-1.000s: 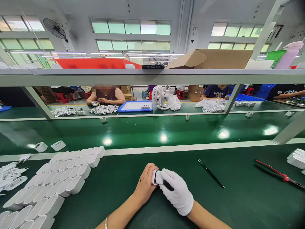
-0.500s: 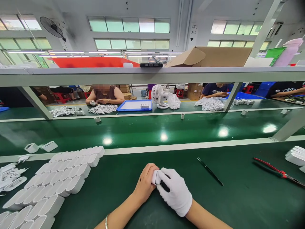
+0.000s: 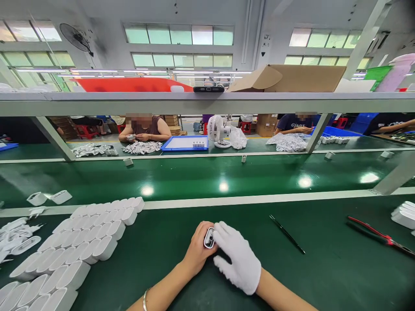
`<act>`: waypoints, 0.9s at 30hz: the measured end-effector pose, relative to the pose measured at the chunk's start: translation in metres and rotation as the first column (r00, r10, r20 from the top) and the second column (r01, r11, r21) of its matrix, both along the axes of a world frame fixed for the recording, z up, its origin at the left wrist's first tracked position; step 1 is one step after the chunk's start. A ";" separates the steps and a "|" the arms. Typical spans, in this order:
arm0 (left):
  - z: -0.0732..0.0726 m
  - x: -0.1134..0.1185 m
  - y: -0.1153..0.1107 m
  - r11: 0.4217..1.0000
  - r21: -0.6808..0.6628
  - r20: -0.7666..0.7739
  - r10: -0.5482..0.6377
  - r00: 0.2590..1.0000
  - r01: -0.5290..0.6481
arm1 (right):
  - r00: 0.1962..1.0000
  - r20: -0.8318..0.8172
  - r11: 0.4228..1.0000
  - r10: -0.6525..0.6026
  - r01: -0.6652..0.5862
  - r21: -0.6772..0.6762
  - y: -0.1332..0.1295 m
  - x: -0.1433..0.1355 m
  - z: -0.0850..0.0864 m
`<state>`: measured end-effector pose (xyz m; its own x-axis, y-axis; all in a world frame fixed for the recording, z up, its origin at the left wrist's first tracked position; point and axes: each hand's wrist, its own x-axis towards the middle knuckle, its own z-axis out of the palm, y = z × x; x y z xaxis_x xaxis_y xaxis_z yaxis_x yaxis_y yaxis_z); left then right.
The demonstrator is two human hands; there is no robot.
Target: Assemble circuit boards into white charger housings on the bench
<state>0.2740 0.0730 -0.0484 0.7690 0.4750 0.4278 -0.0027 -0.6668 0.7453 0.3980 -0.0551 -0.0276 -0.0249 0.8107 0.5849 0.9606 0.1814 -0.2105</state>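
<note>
My bare left hand (image 3: 198, 247) is wrapped round a small white plastic housing (image 3: 209, 238) above the green bench. The housing's open end faces up toward me, with dark and metallic parts showing inside. My right hand (image 3: 237, 258), in a white glove, lies against the housing's right side with its fingers stretched out and the thumb apart. Whether its fingertips touch the rim is hard to see. Right of the gloved hand a thin black tweezer-like tool (image 3: 287, 234) rests on the bench.
Rows of white oval housings (image 3: 79, 242) stand at the left, beside white plug pieces (image 3: 19, 235). Red-handled pliers (image 3: 372, 231) and a stack of white parts (image 3: 403, 214) are at the right. Beyond, a green conveyor belt (image 3: 184, 177) carries spaced pieces. A shelf (image 3: 162, 103) spans above; co-workers sit opposite.
My gloved fingers have straightened and come off the housing's end, which now shows open and turned toward me. The pieces on the belt have shifted left.
</note>
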 end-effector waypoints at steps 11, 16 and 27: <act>-0.001 0.005 0.004 0.978 -0.147 -0.099 -0.166 0.981 0.151 | 0.537 0.206 0.231 -0.818 0.635 -0.737 -0.043 0.114 0.033; -0.002 0.003 0.004 0.973 -0.182 -0.121 -0.169 0.978 0.145 | 0.558 0.212 0.236 -0.802 0.623 -0.746 -0.041 0.107 0.028; 0.001 0.002 0.005 0.966 -0.181 -0.107 -0.204 0.973 0.182 | 0.474 0.194 0.202 -0.859 0.661 -0.723 -0.041 0.131 0.026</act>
